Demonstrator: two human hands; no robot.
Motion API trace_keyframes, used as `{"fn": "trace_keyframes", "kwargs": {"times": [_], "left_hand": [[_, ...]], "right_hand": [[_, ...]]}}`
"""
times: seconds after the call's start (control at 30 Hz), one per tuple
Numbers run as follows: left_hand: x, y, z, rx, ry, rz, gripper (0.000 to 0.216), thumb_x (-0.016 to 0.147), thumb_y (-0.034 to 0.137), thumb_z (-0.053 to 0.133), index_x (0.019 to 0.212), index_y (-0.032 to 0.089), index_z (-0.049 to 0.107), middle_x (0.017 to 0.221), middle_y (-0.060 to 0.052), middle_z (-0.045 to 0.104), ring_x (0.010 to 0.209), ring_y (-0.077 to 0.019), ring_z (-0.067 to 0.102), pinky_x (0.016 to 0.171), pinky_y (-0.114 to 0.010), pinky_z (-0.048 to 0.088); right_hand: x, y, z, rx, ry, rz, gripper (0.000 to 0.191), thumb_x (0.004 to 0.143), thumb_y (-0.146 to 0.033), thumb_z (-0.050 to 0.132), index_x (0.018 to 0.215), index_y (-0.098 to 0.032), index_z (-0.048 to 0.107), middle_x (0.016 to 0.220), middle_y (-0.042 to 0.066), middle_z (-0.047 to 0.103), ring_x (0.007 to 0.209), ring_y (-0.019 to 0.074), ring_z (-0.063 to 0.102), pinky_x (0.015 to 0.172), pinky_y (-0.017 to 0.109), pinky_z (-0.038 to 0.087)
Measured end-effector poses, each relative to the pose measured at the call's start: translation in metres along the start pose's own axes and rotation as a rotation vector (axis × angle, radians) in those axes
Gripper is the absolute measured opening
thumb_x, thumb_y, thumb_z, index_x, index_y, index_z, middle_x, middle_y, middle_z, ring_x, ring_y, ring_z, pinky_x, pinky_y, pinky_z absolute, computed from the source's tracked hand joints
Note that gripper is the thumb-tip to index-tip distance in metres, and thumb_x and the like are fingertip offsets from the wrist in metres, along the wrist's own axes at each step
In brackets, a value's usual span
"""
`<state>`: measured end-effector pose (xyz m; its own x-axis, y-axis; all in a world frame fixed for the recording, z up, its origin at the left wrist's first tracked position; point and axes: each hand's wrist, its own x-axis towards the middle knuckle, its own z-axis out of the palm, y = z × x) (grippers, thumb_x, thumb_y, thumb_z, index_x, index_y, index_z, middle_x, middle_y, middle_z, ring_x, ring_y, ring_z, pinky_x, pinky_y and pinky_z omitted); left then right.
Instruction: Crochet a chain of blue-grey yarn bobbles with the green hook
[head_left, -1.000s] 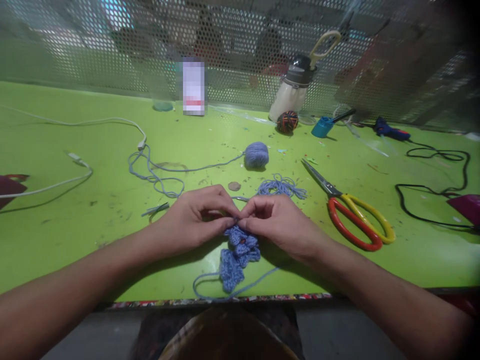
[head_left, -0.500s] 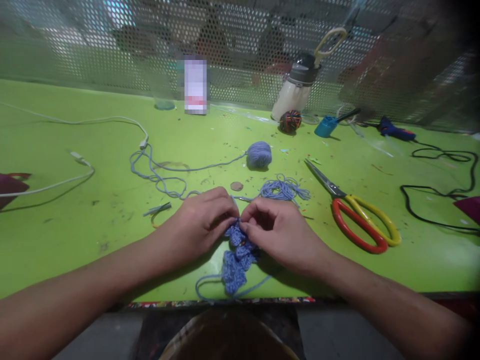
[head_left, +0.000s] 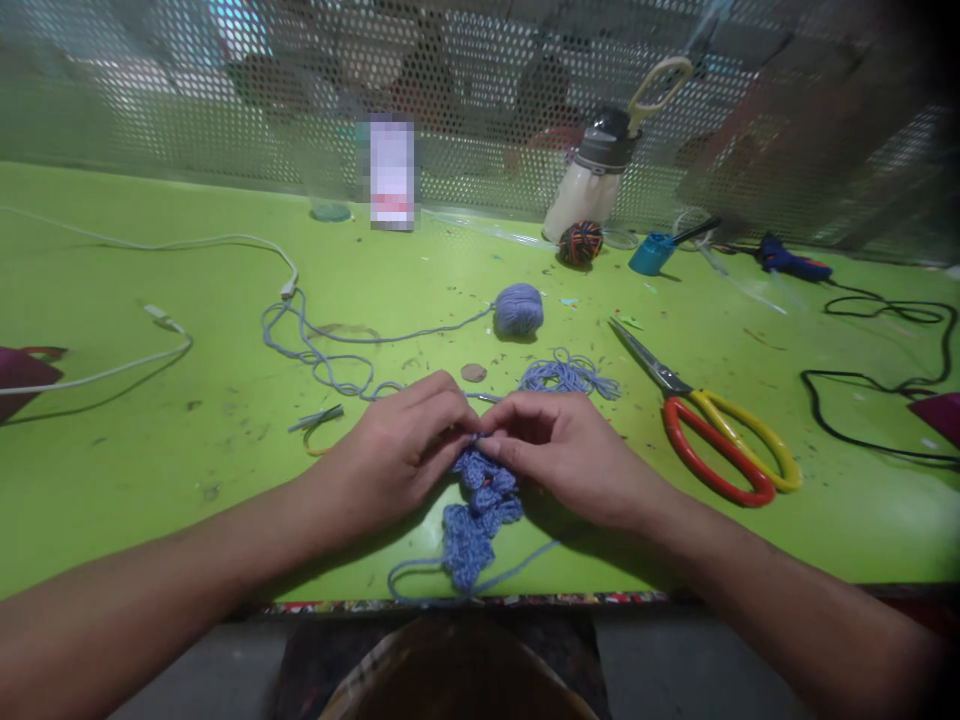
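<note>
A blue-purple crocheted piece (head_left: 469, 545) with ruffled petals hangs down toward the table's front edge. My left hand (head_left: 416, 435) pinches its upper end from the left. From the right, my right hand (head_left: 559, 450) pinches the same end, thumb and forefinger pressed together. The fingers hide just what lies between them. Beyond the hands, a thin metal hook or needle (head_left: 486, 398) partly shows. A loose tangle of blue yarn (head_left: 559, 376) lies behind my right hand, and a ball of the same yarn (head_left: 519, 311) sits farther back, its strand looping to the left.
Large scissors (head_left: 712, 430) with red and yellow handles lie to the right. At the back stand a bottle (head_left: 589, 185), a dark multicoloured yarn ball (head_left: 580, 244), a blue pot (head_left: 652, 254) and a phone (head_left: 392, 175). A glue gun (head_left: 793, 260) trails a black cord; a white cable (head_left: 225, 240) runs left.
My right hand's fingers have come in closer to the left hand, and its forefinger lies lower over the work. The crocheted piece has shifted slightly, its middle petals turning to the right.
</note>
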<state>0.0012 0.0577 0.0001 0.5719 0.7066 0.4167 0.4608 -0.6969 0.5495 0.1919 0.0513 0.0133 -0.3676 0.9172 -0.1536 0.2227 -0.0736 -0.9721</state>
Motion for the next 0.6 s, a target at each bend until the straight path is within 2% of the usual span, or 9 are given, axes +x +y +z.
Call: {"fn": "trace_keyframes", "kwargs": {"times": [0.17,0.27,0.33,0.5,0.6], "left_hand": [[0.002,0.000,-0.001,-0.038,-0.026,-0.006,0.012,0.092,0.014,0.051,0.084,0.017,0.060,0.082,-0.004,0.059,0.076,-0.0153,0.056,0.067,-0.030,0.044],[0.005,0.001,-0.003,-0.092,-0.045,-0.041,0.012,0.089,0.013,0.054,0.082,0.017,0.063,0.082,-0.004,0.062,0.078,-0.0155,0.058,0.069,-0.030,0.046],[0.007,0.001,-0.004,-0.149,-0.049,-0.090,0.011,0.087,0.012,0.057,0.080,0.018,0.064,0.081,-0.003,0.064,0.078,-0.0151,0.060,0.071,-0.030,0.047],[0.010,0.002,-0.006,-0.239,-0.069,-0.219,0.011,0.082,0.012,0.061,0.075,0.018,0.067,0.075,-0.001,0.066,0.073,-0.0140,0.061,0.070,-0.029,0.048],[0.010,0.003,-0.006,-0.215,-0.092,-0.244,0.010,0.081,0.012,0.061,0.074,0.018,0.066,0.075,-0.001,0.066,0.073,-0.0144,0.061,0.070,-0.029,0.047]], "right_hand": [[0.000,-0.002,0.002,-0.063,0.055,0.006,0.004,0.076,-0.016,0.062,0.071,-0.014,0.063,0.060,-0.003,0.054,0.054,0.0086,0.041,0.050,0.024,0.031],[-0.001,-0.002,0.005,-0.158,0.111,-0.030,0.006,0.075,-0.012,0.060,0.070,-0.015,0.062,0.061,-0.001,0.056,0.056,0.0097,0.045,0.051,0.024,0.034],[-0.003,-0.001,0.007,-0.262,0.160,-0.100,0.008,0.076,-0.010,0.058,0.070,-0.015,0.062,0.062,-0.001,0.056,0.057,0.0106,0.047,0.054,0.025,0.036],[-0.008,0.004,0.009,-0.586,0.244,-0.391,0.013,0.078,-0.007,0.056,0.070,-0.016,0.058,0.065,-0.001,0.054,0.061,0.0117,0.048,0.059,0.026,0.035],[-0.011,0.003,0.008,-0.646,0.238,-0.434,0.014,0.079,-0.006,0.056,0.070,-0.017,0.057,0.066,0.000,0.054,0.064,0.0125,0.048,0.060,0.027,0.035]]}}
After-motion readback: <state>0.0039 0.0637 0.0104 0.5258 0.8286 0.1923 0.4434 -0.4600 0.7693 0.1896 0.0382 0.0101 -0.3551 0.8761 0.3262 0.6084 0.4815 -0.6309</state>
